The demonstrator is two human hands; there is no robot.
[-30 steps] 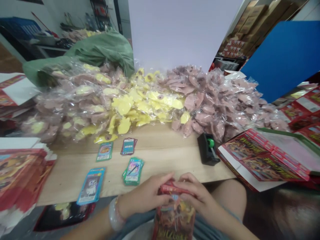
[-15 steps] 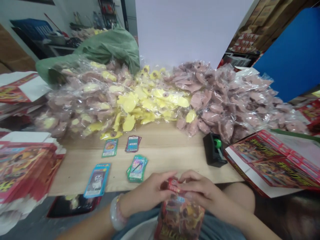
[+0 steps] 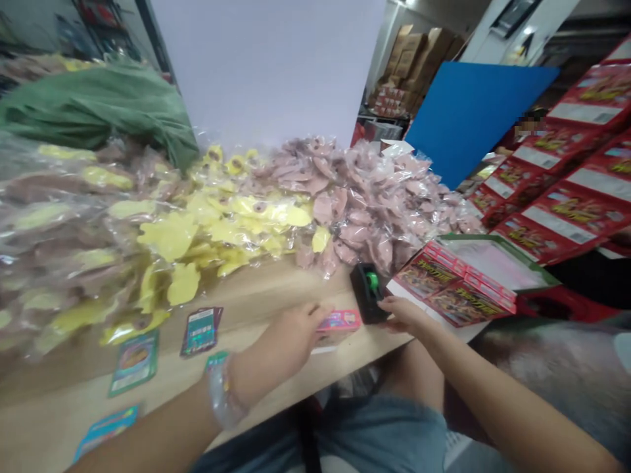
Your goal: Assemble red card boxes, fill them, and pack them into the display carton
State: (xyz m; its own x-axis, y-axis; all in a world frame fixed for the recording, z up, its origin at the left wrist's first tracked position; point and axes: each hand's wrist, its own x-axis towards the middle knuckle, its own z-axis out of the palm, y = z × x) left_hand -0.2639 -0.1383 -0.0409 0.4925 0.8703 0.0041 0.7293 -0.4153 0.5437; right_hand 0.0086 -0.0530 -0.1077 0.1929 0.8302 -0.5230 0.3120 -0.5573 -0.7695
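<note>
A small printed cardboard box (image 3: 340, 320) lies on the table, its pink side facing up. My left hand (image 3: 290, 335) holds it by its left end, thumb side partly hidden. My right hand (image 3: 407, 315) is at the front of the black tape dispenser (image 3: 363, 295), its fingertips pinched together where the tape comes off the green roll (image 3: 372, 282). The strip of tape itself is too blurred to make out. Left of my left hand are a dark-edged stack of cards (image 3: 201, 330) and a green-edged card (image 3: 134, 362); my forearm partly covers a blue pack (image 3: 106, 430).
Bagged yellow figures (image 3: 170, 236) and bagged pink figures (image 3: 355, 217) are heaped along the back. Filled red boxes (image 3: 453, 286) stand right of the dispenser beside a green-rimmed tray (image 3: 535, 279). Stacked red cartons (image 3: 562, 223) rise further right, with a person partly visible behind.
The box has gone from above my lap onto the table. My right hand has left it and moved right to the tape dispenser. The view has turned right.
</note>
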